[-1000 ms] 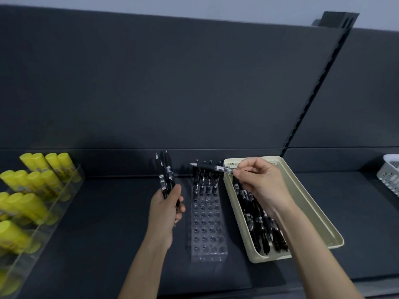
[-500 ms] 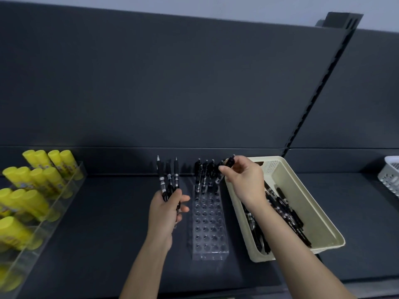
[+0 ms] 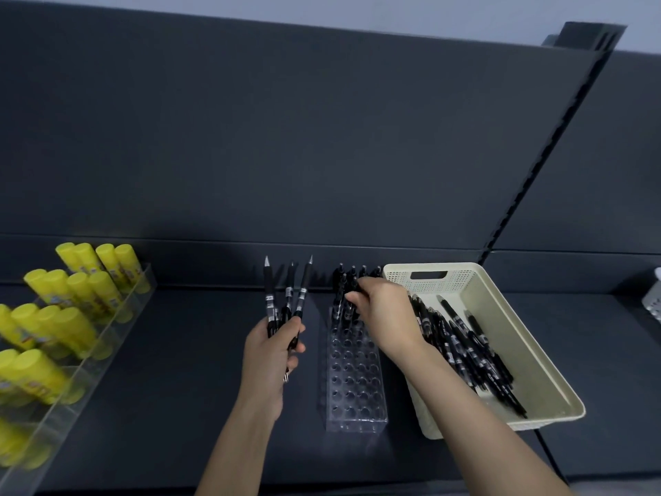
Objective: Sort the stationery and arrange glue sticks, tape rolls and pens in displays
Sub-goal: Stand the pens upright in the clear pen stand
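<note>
Both hands at the clear holed acrylic pen stand (image 3: 352, 381)
The left hand (image 3: 272, 356) grips three black pens (image 3: 288, 298); the right hand (image 3: 386, 313) pinches a single black pen (image 3: 348, 306) at its far rows.

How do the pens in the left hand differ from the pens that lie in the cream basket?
The held pens stand nearly upright, tips up, fanned apart; the basket pens lie flat in a heap. The left hand grips about three; the cream basket holds many more, loose. Both are black with a white label band.
</note>
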Available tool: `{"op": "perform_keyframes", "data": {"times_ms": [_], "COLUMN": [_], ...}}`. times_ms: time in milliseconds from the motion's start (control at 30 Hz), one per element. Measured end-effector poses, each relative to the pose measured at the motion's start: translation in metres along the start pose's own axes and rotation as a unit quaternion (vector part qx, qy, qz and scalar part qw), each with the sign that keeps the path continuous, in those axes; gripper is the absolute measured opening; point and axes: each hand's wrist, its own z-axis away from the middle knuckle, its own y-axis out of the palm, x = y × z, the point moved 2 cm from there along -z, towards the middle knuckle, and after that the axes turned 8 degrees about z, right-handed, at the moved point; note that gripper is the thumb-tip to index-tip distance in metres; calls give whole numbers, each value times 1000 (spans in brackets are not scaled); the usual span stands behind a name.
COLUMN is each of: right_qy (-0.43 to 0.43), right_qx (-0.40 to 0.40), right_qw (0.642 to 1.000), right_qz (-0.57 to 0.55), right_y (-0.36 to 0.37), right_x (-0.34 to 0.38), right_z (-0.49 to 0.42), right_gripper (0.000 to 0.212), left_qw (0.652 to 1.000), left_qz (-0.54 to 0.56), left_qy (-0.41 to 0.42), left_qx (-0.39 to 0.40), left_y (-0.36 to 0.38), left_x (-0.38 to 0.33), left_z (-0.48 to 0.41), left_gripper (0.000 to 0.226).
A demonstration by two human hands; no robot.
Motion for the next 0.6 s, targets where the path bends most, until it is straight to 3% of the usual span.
{"op": "perform_keyframes", "data": {"times_ms": [167, 267, 367, 467, 600], "right_qy": [56, 131, 146, 147, 199], "right_qx": [-41, -106, -27, 55, -29], "right_qw": [997, 973, 939, 873, 854], "right_qz": [-38, -155, -310, -462, -481], "right_y": [-6, -18, -20, -20, -18], "right_x": [-6, 1, 19, 28, 16], "right_z": [8, 29, 44, 46, 46], "right_gripper": [21, 21, 10, 10, 9], "left_qw": [999, 996, 992, 987, 987], "left_qz": [42, 44, 41, -9, -68], "left_qy": [16, 46, 67, 86, 104], "left_qx": [25, 60, 103, 137, 104], "left_y": [4, 11, 22, 35, 39], "left_x": [-3, -6, -5, 0, 4], "left_z": [3, 8, 13, 19, 20], "left_gripper": [9, 12, 16, 17, 12]}}
